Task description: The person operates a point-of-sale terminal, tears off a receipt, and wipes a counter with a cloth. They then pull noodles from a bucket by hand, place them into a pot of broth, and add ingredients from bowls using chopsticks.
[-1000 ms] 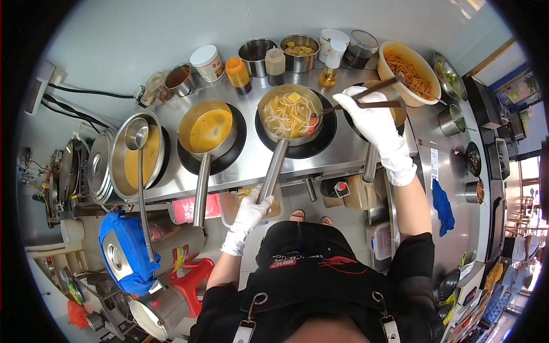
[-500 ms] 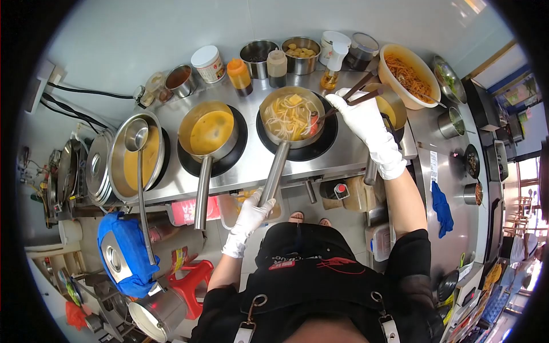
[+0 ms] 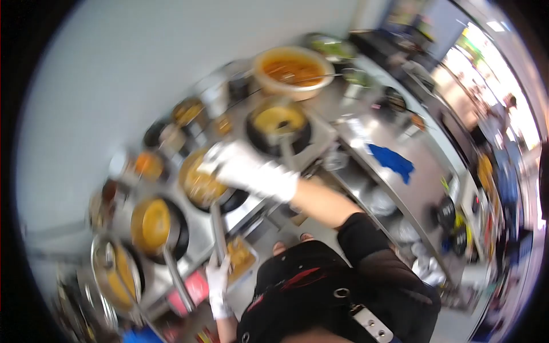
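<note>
The view is smeared by motion. My left hand [image 3: 217,280], in a white glove, is closed around the end of a long metal handle [image 3: 218,226]. It belongs to a saucepan [image 3: 201,184] of yellowish broth and noodles on a dark round burner. Over this pan's right side is my gloved right hand [image 3: 240,170]. Its fingers are too blurred to read, and I cannot make out any chopsticks there. Behind it on the right stands another saucepan [image 3: 277,121] of yellow broth with a dark utensil in it.
To the left are a broth saucepan [image 3: 151,224] and a wide bowl [image 3: 114,274] with a ladle. A cream bowl of orange shredded food [image 3: 294,71] stands at the back. A blue cloth [image 3: 392,162] lies on the right counter. Bottles and tubs line the wall.
My view has swung to the right and blurred. My right hand has moved in over the noodle pan; the chopsticks it held are no longer distinguishable. My left hand still grips the handle.
</note>
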A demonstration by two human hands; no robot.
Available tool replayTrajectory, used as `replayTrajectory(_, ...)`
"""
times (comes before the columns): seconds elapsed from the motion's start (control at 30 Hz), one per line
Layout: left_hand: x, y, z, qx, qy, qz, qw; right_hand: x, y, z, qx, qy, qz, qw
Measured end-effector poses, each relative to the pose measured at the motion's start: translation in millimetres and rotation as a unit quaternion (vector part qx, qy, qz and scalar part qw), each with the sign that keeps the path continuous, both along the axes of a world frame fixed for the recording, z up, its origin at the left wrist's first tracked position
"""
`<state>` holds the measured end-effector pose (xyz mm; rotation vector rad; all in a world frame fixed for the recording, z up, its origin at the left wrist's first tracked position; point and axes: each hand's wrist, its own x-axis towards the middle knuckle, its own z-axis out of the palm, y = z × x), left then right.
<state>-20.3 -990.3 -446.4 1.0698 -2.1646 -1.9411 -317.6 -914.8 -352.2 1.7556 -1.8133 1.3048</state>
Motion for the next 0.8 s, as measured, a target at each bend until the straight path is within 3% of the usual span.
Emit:
replayTrajectory(0.03,2.0,-3.7,-12.2,0.007,0.017,-0.005,1.0,7.4,5.7,9.5,-0.004,0.029,-0.036,0.999)
replayTrajectory(0.07,-0.6,1.6,7.7,0.021,0.016,-0.013,1.0,15.2,15.9,20.9,0.038,-0.121,-0.003,0.992)
replayTrajectory(0.1,-1.7,0.5,5.2,-0.01,0.013,-0.031,0.999,25.1,23.1,34.7,0.05,-0.135,-0.071,0.987)
replayTrajectory(0.2,4.3,-8.6,-24.1,-0.026,0.053,-0.041,0.997,25.3,43.9,21.6,-0.014,-0.231,-0.132,0.964)
replayTrajectory(0.23,-5.9,-3.2,-8.6,-0.033,0.063,-0.057,0.996,25.8,54.0,25.9,-0.041,-0.24,-0.141,0.96)
replayTrajectory(0.33,-11.3,13.3,44.7,-0.033,-0.088,-0.083,0.992,19.7,82.3,30.5,-0.118,-0.264,-0.083,0.954)
replayTrajectory(0.4,-12.3,20.1,61.1,-0.031,-0.149,-0.091,0.984,27.4,94.3,33.1,-0.116,-0.429,-0.017,0.896)
replayTrajectory(0.43,-14.5,21.6,62.9,-0.03,-0.152,-0.092,0.984,24.0,94.0,27.4,-0.193,-0.213,-0.024,0.957)
replayTrajectory(0.47,-15.0,22.3,62.2,-0.027,-0.15,-0.092,0.984,29.8,91.6,23.6,-0.134,-0.185,-0.09,0.969)
replayTrajectory(0.53,-14.9,23.1,60.7,-0.024,-0.14,-0.092,0.986,31.7,72.9,-9.7,-0.138,-0.064,-0.114,0.982)
replayTrajectory(0.6,-13.9,23.4,58.6,-0.021,-0.13,-0.095,0.987,30.1,36.9,-58.3,-0.017,0.085,-0.191,0.978)
replayTrajectory(0.67,-10.9,23.8,59.4,-0.019,-0.12,-0.089,0.989,37.5,19.1,-94.6,0.067,0.126,-0.18,0.973)
replayTrajectory(0.8,-8.3,35.0,66.1,-0.016,-0.075,-0.056,0.995,39.0,-1.3,-156.1,0.123,0.091,-0.123,0.98)
